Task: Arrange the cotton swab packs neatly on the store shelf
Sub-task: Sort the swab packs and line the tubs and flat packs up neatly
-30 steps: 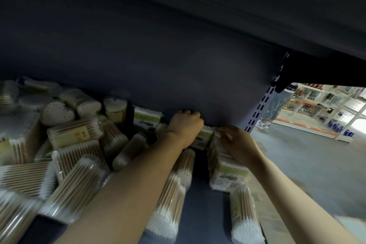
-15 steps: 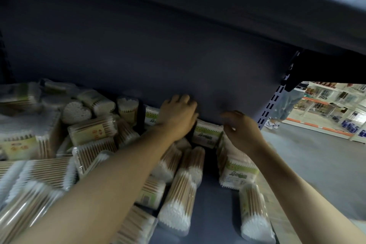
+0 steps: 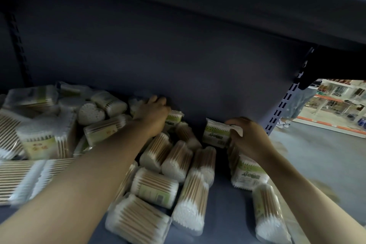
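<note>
Hands reach deep into a dim shelf (image 3: pixel 223 202). Right hand (image 3: pixel 250 137), centre right, pinches a green-labelled swab pack (image 3: pixel 216 134); left hand (image 3: pixel 153 114), fingers curled, grips another pack (image 3: pixel 174 118) among jumbled packs. Sorting looks underway; next, probably, standing these against the back wall.

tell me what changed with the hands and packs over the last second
The right hand now pinches a green-label flat pack and holds it up near the back panel; a second ago it rested atop the stack of flat packs. The left hand let go of that spot and moved left onto another flat pack at the back wall. The jumble of round tubs in front looks unchanged.
</note>
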The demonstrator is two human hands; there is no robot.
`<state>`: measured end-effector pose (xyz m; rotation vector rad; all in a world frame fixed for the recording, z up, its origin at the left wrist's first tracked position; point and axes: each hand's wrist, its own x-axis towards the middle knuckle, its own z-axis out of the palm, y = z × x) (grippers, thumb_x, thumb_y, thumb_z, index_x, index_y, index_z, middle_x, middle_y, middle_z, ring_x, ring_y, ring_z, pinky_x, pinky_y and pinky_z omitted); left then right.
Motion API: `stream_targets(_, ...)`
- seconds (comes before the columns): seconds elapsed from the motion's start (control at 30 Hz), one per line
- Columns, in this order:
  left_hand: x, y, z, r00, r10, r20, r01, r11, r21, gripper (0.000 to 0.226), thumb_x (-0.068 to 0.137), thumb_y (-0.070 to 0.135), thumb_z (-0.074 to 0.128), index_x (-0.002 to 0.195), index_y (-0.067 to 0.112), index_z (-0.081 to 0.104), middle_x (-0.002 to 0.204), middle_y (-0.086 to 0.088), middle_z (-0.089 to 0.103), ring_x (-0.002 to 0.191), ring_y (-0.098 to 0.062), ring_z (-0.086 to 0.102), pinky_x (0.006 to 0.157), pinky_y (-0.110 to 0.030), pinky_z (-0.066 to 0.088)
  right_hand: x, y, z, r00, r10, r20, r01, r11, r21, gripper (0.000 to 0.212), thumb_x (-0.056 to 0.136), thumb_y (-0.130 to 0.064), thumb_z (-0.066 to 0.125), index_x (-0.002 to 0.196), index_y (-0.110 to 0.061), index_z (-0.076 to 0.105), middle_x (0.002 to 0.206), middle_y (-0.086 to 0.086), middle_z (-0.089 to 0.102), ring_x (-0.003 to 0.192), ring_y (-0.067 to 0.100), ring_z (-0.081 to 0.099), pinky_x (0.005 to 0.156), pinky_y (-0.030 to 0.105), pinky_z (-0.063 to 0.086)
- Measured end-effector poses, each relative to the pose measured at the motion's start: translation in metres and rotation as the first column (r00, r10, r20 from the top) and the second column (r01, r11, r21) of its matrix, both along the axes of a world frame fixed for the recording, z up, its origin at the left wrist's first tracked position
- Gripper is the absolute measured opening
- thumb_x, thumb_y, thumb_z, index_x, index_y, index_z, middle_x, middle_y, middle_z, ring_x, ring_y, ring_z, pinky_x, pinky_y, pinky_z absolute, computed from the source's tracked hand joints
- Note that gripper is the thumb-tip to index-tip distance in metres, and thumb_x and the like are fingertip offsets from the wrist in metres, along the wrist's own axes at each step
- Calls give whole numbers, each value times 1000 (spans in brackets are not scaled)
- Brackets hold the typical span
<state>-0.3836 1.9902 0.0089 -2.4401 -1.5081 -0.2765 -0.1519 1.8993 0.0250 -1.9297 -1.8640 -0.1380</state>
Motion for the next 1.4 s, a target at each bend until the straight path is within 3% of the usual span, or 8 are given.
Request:
stream_targets(0.17, -1, 1, 7, 997, 37, 67, -37, 999, -5, 31, 91, 15, 49, 122, 17, 47, 130, -4, 45, 122, -26, 40, 95, -36, 34, 6, -3, -3, 1000, -29, -12, 29, 999, -20, 32, 88, -8, 52, 117, -18, 62, 124, 3, 58, 111, 23, 54, 80, 25, 38)
stream_targets(0.3, 0, 0, 3, 991, 71, 110, -70, 997, -18, 41, 91, 10, 47, 131, 15, 40, 137, -5, 43, 125, -25, 40, 98, -36, 32, 6, -4, -7, 999, -21, -25, 21, 1000, -15, 30, 89, -9, 52, 117, -16, 62, 123, 4, 59, 111, 26, 54, 84, 29, 40)
stream_targets(0.53, -4, 1, 4, 991, 68, 111, -72, 997, 35, 28, 91, 13, 52, 118, 17, 56, 125, -3, 52, 115, -22, 48, 91, -35, 38, 5, -4, -8, 1000, -11, -12, 11, 1000, -29, 29, 90, -11, 52, 118, -14, 62, 123, 6, 59, 112, 28, 54, 85, 30, 39)
stream_targets(0.8, -15, -11, 12, 952, -84, 296, 44, 989, 140, 28, 93, 17, 49, 119, 12, 57, 121, -7, 55, 107, -29, 52, 86, -38, 43, 5, -4, -8, 1000, -12, -9, 12, 1000, -16, 28, 90, -11, 53, 117, -14, 63, 122, 7, 60, 111, 28, 54, 82, 29, 39)
stream_targets(0.9, -17, -22, 15, 867, -158, 472, 82, 981, 177, 24, 92, 16, 53, 113, 10, 62, 114, -10, 60, 99, -30, 58, 80, -44, 47, 3, -5, -8, 1000, -21, -11, 21, 1000, -13, 29, 91, -11, 52, 118, -14, 62, 123, 7, 59, 112, 28, 53, 82, 28, 39)
stream_targets(1.07, -12, -37, 19, 683, -151, 715, 76, 988, 136, 23, 92, 16, 54, 113, 12, 64, 109, -5, 66, 100, -20, 60, 82, -31, 46, 3, -4, -9, 999, -30, -12, 30, 999, -28, 31, 91, -13, 51, 120, -16, 61, 125, 6, 59, 113, 28, 53, 85, 30, 41)
stream_targets(1.23, -4, -46, 22, 493, -78, 867, 259, 964, -61, 19, 90, 10, 56, 106, 8, 67, 100, -2, 67, 96, -14, 62, 84, -27, 49, 2, -3, -9, 999, -28, -16, 27, 999, -29, 31, 91, -9, 49, 118, -15, 64, 124, 6, 61, 112, 29, 54, 82, 30, 41)
stream_targets(1.4, 0, -52, 15, 430, 68, 900, 414, 871, -264, 18, 89, 8, 58, 104, 11, 67, 94, -2, 68, 93, -15, 65, 89, -36, 52, 3, -2, -10, 999, -30, -26, 29, 999, -30, 32, 91, -8, 47, 119, -15, 63, 124, 6, 61, 112, 28, 54, 81, 29, 40)
